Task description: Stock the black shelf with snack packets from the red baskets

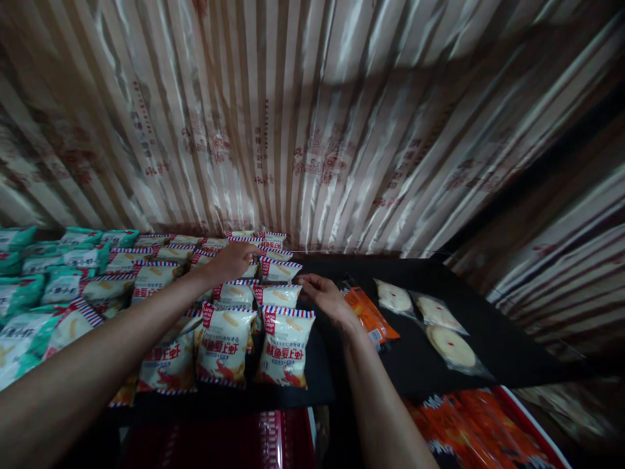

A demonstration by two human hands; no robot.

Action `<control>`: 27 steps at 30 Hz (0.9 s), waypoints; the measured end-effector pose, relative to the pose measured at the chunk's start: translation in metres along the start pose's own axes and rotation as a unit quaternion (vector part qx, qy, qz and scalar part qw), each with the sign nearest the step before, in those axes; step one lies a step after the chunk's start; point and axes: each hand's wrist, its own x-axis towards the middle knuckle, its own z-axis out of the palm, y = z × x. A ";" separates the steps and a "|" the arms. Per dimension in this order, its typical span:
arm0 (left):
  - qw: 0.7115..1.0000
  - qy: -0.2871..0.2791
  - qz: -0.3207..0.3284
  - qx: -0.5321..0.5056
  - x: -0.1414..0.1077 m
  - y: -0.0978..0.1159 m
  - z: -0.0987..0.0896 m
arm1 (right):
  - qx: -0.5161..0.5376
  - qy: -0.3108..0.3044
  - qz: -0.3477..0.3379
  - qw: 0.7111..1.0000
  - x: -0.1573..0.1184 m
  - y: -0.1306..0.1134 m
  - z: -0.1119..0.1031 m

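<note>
Rows of small cream snack bags (225, 345) with red-and-blue striped edges stand on the black table. My left hand (235, 259) reaches over the back rows, its fingers closed at a snack bag (279, 270) near the right end. At that row's right side is my right hand (326, 298), its fingers bent in and closed at the bag's edge. The fingertips of both hands are partly hidden, so the exact hold is hard to see. In front, another upright bag (287, 345) ends the nearest row.
Green snack bags (63, 286) fill the left side. Right of my right hand lie an orange packet (371, 316) and clear-wrapped round pale flat items (452, 345). Below the table edge are a box of orange packets (481, 423) and dark red packaging (219, 443). A striped curtain (293, 130) hangs behind.
</note>
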 end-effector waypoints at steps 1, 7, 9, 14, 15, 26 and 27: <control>1.000 0.004 -0.014 0.003 -0.002 0.002 -0.002 | 0.003 0.003 0.005 1.000 -0.004 0.001 0.001; 1.000 -0.010 -0.024 -0.005 -0.018 0.017 -0.012 | 0.037 -0.030 0.038 0.998 -0.013 0.002 0.004; 0.999 -0.028 -0.015 -0.010 -0.021 0.022 -0.013 | 0.043 -0.044 0.047 0.997 -0.012 0.002 0.005; 1.000 -0.022 -0.008 -0.016 -0.026 0.029 -0.013 | 0.060 -0.060 0.051 0.995 -0.008 0.002 0.008; 1.000 -0.018 -0.005 -0.016 -0.028 0.030 -0.012 | 0.058 -0.061 0.050 0.995 -0.009 0.001 0.008; 0.972 0.158 0.164 0.053 -0.123 0.084 0.039 | 0.009 -0.065 0.027 0.998 -0.016 0.003 0.010; 0.971 0.156 0.170 0.064 -0.130 0.090 0.047 | 0.010 -0.063 0.027 0.998 -0.017 0.003 0.011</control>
